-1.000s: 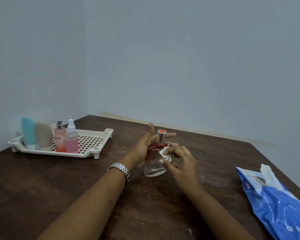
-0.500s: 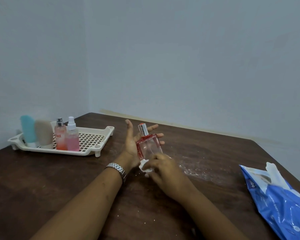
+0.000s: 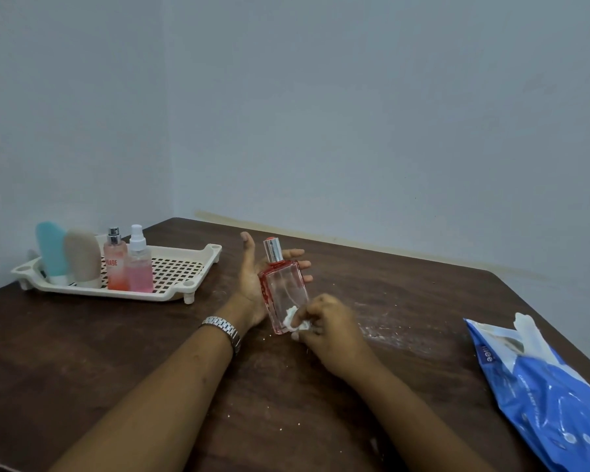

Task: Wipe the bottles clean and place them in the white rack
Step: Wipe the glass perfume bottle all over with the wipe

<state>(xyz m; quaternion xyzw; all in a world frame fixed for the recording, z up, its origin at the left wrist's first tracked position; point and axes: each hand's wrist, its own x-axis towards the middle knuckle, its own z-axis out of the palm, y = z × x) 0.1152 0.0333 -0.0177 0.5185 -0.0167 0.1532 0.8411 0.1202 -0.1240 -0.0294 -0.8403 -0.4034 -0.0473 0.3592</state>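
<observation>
My right grip [image 3: 324,325] is curled tight round a small white wad of wipe [image 3: 295,319], pinched between thumb and fingertips and pressed against the lower front of the clear bottle [image 3: 283,294]. My left grip [image 3: 249,284] lies spread behind that bottle, palm toward me. The fingers reach out straight past its far side and the thumb stands up free, so the bottle leans back against my palm rather than being clasped. The bottle has red-tinted edges and a silver cap [image 3: 273,250] with a red top. It tilts slightly, cap away from me, above the worktop [image 3: 82,352]; whether its base touches the wood I cannot tell. A metal watch [image 3: 223,328] sits on my left wrist.

White crumbs and smears [image 3: 389,321] speckle the dark wood just right of my hands. Well off to the left stands the white rack [image 3: 184,291], perforated and on short feet. Four things stand upright at its left end: a teal tube [image 3: 52,253], a beige tube [image 3: 82,257] beside it, then a pink spray bottle with a silver top [image 3: 116,267] and a pink spray bottle with a white top [image 3: 140,267]. The right part of the rack holds nothing. At the right edge of the worktop lies a blue and white packet [image 3: 552,396], a white sheet sticking out of its top.
</observation>
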